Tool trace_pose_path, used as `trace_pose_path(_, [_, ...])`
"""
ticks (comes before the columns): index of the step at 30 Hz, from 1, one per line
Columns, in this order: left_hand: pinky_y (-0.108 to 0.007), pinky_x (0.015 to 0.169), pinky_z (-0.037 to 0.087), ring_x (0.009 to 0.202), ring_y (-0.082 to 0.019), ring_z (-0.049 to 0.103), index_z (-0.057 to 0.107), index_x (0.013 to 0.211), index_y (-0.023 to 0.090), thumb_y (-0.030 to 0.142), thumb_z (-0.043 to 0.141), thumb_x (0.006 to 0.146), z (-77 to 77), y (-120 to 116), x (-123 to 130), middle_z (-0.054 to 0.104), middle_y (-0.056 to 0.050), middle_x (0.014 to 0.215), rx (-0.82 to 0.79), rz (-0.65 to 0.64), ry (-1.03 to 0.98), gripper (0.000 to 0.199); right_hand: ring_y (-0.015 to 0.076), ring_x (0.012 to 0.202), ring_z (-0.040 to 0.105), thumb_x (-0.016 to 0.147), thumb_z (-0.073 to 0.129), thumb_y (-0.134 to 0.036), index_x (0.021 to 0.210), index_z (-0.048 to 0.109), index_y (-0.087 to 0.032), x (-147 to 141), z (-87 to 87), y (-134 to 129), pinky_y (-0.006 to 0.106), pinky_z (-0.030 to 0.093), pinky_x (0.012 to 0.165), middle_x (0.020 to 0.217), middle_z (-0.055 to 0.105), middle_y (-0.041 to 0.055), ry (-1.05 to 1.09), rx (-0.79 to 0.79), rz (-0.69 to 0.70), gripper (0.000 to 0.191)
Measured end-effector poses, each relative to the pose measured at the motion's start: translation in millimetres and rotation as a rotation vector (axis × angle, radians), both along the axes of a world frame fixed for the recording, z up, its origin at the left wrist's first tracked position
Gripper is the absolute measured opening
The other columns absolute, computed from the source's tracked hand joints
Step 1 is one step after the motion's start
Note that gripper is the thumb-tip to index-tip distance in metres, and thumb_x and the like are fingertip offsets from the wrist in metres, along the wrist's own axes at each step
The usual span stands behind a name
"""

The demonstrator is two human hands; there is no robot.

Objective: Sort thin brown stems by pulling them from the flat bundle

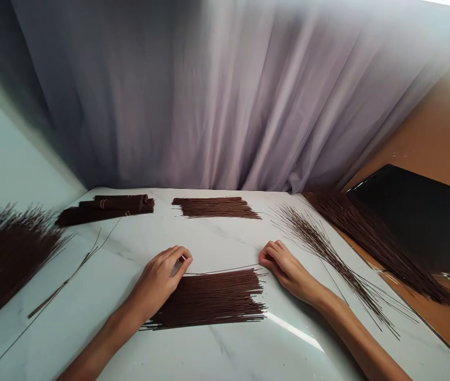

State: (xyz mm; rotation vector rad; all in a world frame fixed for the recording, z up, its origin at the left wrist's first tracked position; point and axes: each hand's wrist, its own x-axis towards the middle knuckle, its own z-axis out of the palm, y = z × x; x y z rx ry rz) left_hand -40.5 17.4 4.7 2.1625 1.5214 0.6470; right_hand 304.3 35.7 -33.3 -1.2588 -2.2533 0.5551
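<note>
A broad layer of thin dark brown sticks [221, 299] lies side by side on the white marbled table. At its upper left, my left hand [165, 272] is closed in a pinch, with the thumb over the layer's edge; whether anything is between the fingertips I cannot make out. Beyond the layer's upper right corner, my right hand [284, 267] pinches the end of a single thin brown stick [233, 269]. This stick slants across the gap above the layer, its other end reaching my left thumb.
Farther back lies a smaller layer of sticks [217, 207], with tied dark bundles [109, 208] to its left. Loose sticks [328, 248] fan out at right, beside a long pile [371, 243] near a black panel [419, 222]. At left are a large bundle [6, 259] and several stray sticks [66, 282].
</note>
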Motion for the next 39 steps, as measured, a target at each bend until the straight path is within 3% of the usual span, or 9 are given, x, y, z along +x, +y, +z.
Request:
trace_pose_path(6, [-0.03, 0.081, 0.043, 0.088, -0.019, 0.062, 0.06, 0.088, 0.027, 0.034, 0.046, 0.103, -0.7, -2.1, 0.6, 0.065, 0.004, 0.092, -0.133, -0.084, -0.057, 0.022, 0.0219, 0.088, 0.05, 0.108, 0.038, -0.038, 0.093, 0.053, -0.023, 3.6, 1.6, -0.8, 0.038, 0.044, 0.08, 0.094, 0.058, 0.0052, 0.022, -0.028, -0.018, 0.026])
trace_pose_path(12, [-0.029, 0.075, 0.043, 0.08, -0.018, 0.061, 0.061, 0.087, 0.027, 0.037, 0.046, 0.103, 1.7, -3.7, 2.1, 0.066, 0.005, 0.089, -0.195, -0.052, -0.075, 0.024, 0.0202, 0.085, 0.054, 0.106, 0.045, -0.038, 0.089, 0.057, -0.024, 4.1, 7.4, 0.9, 0.034, 0.047, 0.075, 0.089, 0.062, 0.003, -0.025, -0.045, -0.005, 0.026])
trace_pose_path(19, [-0.029, 0.073, 0.046, 0.077, -0.017, 0.062, 0.059, 0.09, 0.027, 0.034, 0.047, 0.103, -4.0, -2.3, 2.1, 0.064, 0.005, 0.088, -0.118, -0.055, -0.045, 0.019, 0.023, 0.087, 0.05, 0.106, 0.036, -0.02, 0.09, 0.05, -0.022, -2.7, 0.2, -4.2, 0.038, 0.045, 0.077, 0.093, 0.058, 0.0069, -0.13, 0.12, -0.002, 0.021])
trace_pose_path(23, [-0.034, 0.082, 0.049, 0.087, -0.02, 0.063, 0.059, 0.098, 0.026, 0.033, 0.046, 0.105, -0.9, -5.3, 3.9, 0.066, 0.0, 0.098, 0.134, -0.05, -0.048, 0.016, 0.0247, 0.086, 0.049, 0.102, 0.037, -0.012, 0.09, 0.049, -0.022, -5.9, -0.4, -3.8, 0.037, 0.045, 0.069, 0.093, 0.056, 0.0093, -0.183, 0.218, -0.033, 0.02])
trace_pose_path(27, [-0.043, 0.104, 0.046, 0.115, -0.026, 0.06, 0.057, 0.123, 0.029, 0.031, 0.054, 0.102, 1.1, -21.6, 17.4, 0.067, -0.005, 0.119, 0.365, -0.154, -0.047, 0.021, 0.0263, 0.086, 0.049, 0.099, 0.039, -0.009, 0.091, 0.05, -0.023, -34.0, 18.2, -16.2, 0.037, 0.045, 0.064, 0.093, 0.056, 0.0099, -0.223, 0.289, -0.038, 0.019])
trace_pose_path(30, [-0.041, 0.1, 0.05, 0.112, -0.026, 0.064, 0.052, 0.135, 0.033, 0.036, 0.054, 0.102, -2.9, -33.3, 28.7, 0.067, -0.005, 0.124, 0.229, -0.186, -0.06, 0.033, 0.0258, 0.088, 0.052, 0.1, 0.04, -0.008, 0.094, 0.051, -0.023, -66.7, 38.1, -30.7, 0.037, 0.048, 0.068, 0.097, 0.059, 0.0101, -0.236, 0.337, 0.059, 0.019])
trace_pose_path(32, [-0.034, 0.088, 0.054, 0.096, -0.022, 0.068, 0.058, 0.127, 0.032, 0.03, 0.041, 0.106, -5.1, -34.8, 30.5, 0.07, -0.003, 0.105, 0.108, -0.188, -0.094, 0.027, 0.0242, 0.085, 0.054, 0.101, 0.039, -0.01, 0.096, 0.051, -0.023, -82.0, 45.5, -31.4, 0.036, 0.049, 0.067, 0.097, 0.059, 0.0094, -0.189, 0.38, 0.109, 0.019])
trace_pose_path(35, [-0.028, 0.071, 0.05, 0.073, -0.019, 0.065, 0.063, 0.109, 0.03, 0.029, 0.033, 0.107, -3.2, -27.2, 23.2, 0.063, 0.001, 0.079, -0.029, -0.13, -0.134, 0.03, 0.0202, 0.082, 0.058, 0.105, 0.035, -0.016, 0.104, 0.051, -0.023, -88.3, 42.8, -5.1, 0.033, 0.052, 0.07, 0.096, 0.059, 0.0074, -0.082, 0.476, 0.013, 0.018])
trace_pose_path(39, [-0.027, 0.062, 0.039, 0.059, -0.016, 0.052, 0.062, 0.09, 0.026, 0.038, 0.032, 0.106, 3.4, -15.0, 11.0, 0.049, 0.004, 0.064, -0.122, 0.0, -0.226, 0.035, 0.0238, 0.097, 0.062, 0.106, 0.04, -0.023, 0.124, 0.051, -0.019, -84.1, 25.3, 73.6, 0.037, 0.055, 0.079, 0.113, 0.06, 0.0134, -0.09, 0.528, -0.227, 0.021])
